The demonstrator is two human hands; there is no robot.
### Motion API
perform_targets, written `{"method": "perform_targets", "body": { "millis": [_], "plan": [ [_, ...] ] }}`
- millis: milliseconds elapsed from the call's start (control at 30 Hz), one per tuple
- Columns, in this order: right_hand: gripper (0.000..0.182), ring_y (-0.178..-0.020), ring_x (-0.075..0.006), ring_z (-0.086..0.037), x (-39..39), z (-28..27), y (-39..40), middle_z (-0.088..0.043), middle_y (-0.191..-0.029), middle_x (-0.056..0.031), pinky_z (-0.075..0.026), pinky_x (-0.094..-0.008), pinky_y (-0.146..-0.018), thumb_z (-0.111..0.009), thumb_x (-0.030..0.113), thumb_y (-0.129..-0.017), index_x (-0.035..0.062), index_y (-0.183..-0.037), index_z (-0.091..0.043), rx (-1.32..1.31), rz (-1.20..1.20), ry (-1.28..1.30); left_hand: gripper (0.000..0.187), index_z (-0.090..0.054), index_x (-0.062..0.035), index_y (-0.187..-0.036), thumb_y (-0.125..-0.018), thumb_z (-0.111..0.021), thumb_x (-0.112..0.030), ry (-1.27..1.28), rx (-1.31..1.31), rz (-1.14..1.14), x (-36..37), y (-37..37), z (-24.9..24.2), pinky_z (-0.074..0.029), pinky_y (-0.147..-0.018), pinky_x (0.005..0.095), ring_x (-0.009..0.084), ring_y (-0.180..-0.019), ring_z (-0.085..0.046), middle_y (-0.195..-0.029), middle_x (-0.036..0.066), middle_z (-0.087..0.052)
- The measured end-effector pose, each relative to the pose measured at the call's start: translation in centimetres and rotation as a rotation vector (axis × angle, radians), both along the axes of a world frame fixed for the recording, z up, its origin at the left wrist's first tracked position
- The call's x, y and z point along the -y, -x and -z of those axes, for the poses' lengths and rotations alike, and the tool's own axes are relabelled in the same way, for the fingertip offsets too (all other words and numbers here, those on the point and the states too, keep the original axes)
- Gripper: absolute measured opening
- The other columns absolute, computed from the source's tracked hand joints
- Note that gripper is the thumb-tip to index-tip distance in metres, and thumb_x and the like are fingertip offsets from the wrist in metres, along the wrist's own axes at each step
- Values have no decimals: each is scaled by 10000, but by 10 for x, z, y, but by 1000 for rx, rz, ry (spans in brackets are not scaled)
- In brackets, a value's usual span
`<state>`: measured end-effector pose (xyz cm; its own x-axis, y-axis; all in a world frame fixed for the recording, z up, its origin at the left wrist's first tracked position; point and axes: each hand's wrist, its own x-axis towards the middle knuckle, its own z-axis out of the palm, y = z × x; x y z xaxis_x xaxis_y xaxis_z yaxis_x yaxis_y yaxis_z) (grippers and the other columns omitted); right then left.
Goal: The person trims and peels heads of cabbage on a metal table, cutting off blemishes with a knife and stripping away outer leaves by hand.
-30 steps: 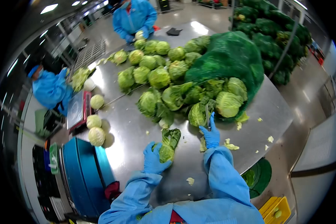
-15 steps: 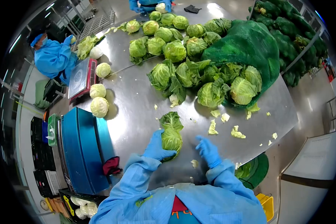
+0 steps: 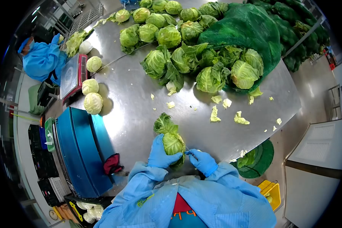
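A green cabbage (image 3: 173, 143) with one loose outer leaf (image 3: 164, 124) folded out at its far end is held above the near part of the steel table (image 3: 136, 95). My left hand (image 3: 160, 154), in a blue glove, wraps round its left and near side. My right hand (image 3: 203, 162), also gloved, is closed at the cabbage's right side, fingertips right at the base. Between those fingers shows a thin blade of a small knife (image 3: 187, 150); its handle is hidden in the palm.
Untrimmed cabbages (image 3: 169, 36) and a green mesh sack (image 3: 243, 34) cover the far table. Leaf scraps (image 3: 215, 114) lie at right. Pale trimmed cabbages (image 3: 93, 103) stand beside a scale (image 3: 73, 78). A green mesh bin (image 3: 264, 159) sits below the right edge. A co-worker (image 3: 41, 59) is at far left.
My right hand has come left from above the table to the cabbage's base. A leaf scrap now lies on the table beyond the cabbage. The whole view has shifted slightly.
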<state>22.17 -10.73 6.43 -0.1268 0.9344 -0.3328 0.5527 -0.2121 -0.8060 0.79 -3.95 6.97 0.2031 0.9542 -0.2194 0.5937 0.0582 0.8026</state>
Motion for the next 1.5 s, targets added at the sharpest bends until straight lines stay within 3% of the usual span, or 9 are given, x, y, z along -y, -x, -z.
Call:
{"method": "perform_targets", "body": {
  "millis": [433, 600, 900, 1000, 1100, 1233, 1300, 1400, 1500],
  "plan": [
    [280, -773, -470, -619, -47, 46, 17, -634, -844, -289, -483, -578, -677, -546, 281, -917, 70, -1102, -536, 321, -167, 152, 1072, -366, 45, -1384, -570, -880, -427, -166, -188, 63, 8, -9, -5, -383, -1060, 463, 416, -1214, -471, -1338, 272, -451],
    [212, -542, -85, -537, -45, 64, 3, -608, -692, -27, -455, -257, -492, -587, 268, -949, 67, -971, -650, -302, 252, 552, 1054, -360, 27, -1403, -594, -882, -401, 58, 182, 57, -2, 47, 13, -361, -1075, 442, 383, -1248, -448, -1376, 234, -430],
    [234, -618, -32, -542, -64, -28, 57, -665, -822, -11, -465, -214, -528, -621, 115, -940, 78, -1170, -650, -624, 541, 149, 992, -380, 11, -1319, -587, -907, -402, -5, 9, -220, 14, 69, 20, -417, -998, 413, 308, -1123, -486, -1196, 170, -454],
    [286, -766, -98, -626, -83, -10, 67, -679, -990, -35, -513, -267, -616, -637, 58, -894, 92, -1178, -646, -462, 304, -133, 1089, -323, 36, -1361, -562, -929, -390, -28, -180, -94, 12, 70, 6, -428, -1011, 401, 299, -1185, -488, -1276, 196, -444],
    [391, -1082, -232, -609, -128, -20, 76, -607, -1257, -75, -505, -426, -860, -631, 65, -842, 166, -1220, -633, 8, 4, -681, 1097, -328, 53, -1354, -555, -929, -399, 194, 207, -132, 17, 85, 7, -430, -1015, 397, 299, -1187, -500, -1280, 211, -461],
    [482, -1403, -386, -307, -192, 44, 83, -401, -1502, -82, -93, -743, -1070, -522, 246, -883, 361, -1351, -510, 707, -172, -536, 1030, -382, 55, -1290, -544, -937, -388, 225, 100, -1, 18, 96, -8, -451, -988, 388, 289, -1153, -532, -1237, 214, -512],
    [482, -1416, -393, -287, -200, 72, 82, -389, -1514, -74, -66, -783, -1040, -477, 250, -906, 381, -1370, -481, 751, -212, -377, 1052, -371, 43, -1309, -537, -941, -388, 287, 334, 64, 13, 88, -13, -436, -1001, 402, 292, -1165, -510, -1270, 193, -480],
    [425, -1417, -359, -297, -186, 88, 48, -465, -1464, -84, -194, -598, -1125, -481, 239, -943, 330, -1355, -536, 571, -190, -407, 1253, -216, -42, -1504, -540, -910, -442, -111, 17, 113, 32, 82, 27, -270, -1137, 450, 394, -1345, -330, -1449, 239, -320],
    [409, -1407, -344, -315, -147, 53, 18, -464, -1466, -72, -234, -588, -1110, -494, 274, -969, 309, -1375, -525, 811, -118, -327, 1096, -332, -48, -1474, -565, -866, -350, 197, 275, 137, 24, 92, -3, -325, -1111, 438, 351, -1316, -408, -1414, 227, -400]
  ]
}}
